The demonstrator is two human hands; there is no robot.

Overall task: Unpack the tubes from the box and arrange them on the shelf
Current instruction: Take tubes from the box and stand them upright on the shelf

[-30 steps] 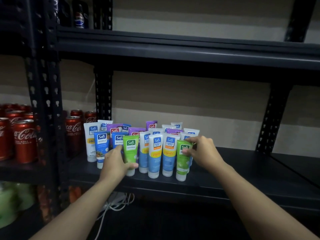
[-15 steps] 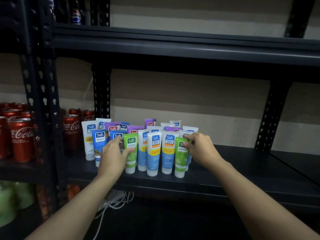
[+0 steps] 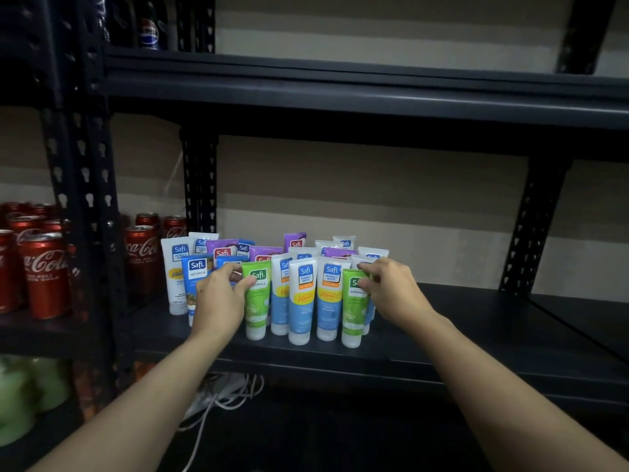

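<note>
Several Safi tubes stand cap-down in a tight cluster on the black shelf (image 3: pixel 476 335). The front row holds blue-and-white tubes (image 3: pixel 301 301) between two green ones. My left hand (image 3: pixel 219 303) is at the cluster's left: its fingers curl over the top of a blue tube (image 3: pixel 228 261) and its thumb touches the left green tube (image 3: pixel 258 301). At the cluster's right, my right hand (image 3: pixel 394 294) pinches the upper edge of the right green tube (image 3: pixel 354 311). Purple and white tubes stand behind. No box is in view.
Red Coca-Cola cans (image 3: pixel 44 274) fill the neighbouring shelf bay on the left, beyond a black perforated upright (image 3: pixel 85 199). Pepsi cans (image 3: pixel 149 32) stand on the upper shelf. White cables (image 3: pixel 221 396) lie below. The shelf extends bare to the right of the tubes.
My left hand has slid up and left, from a hold round the left green tube to the blue tube beside it. My right hand stays on the right green tube.
</note>
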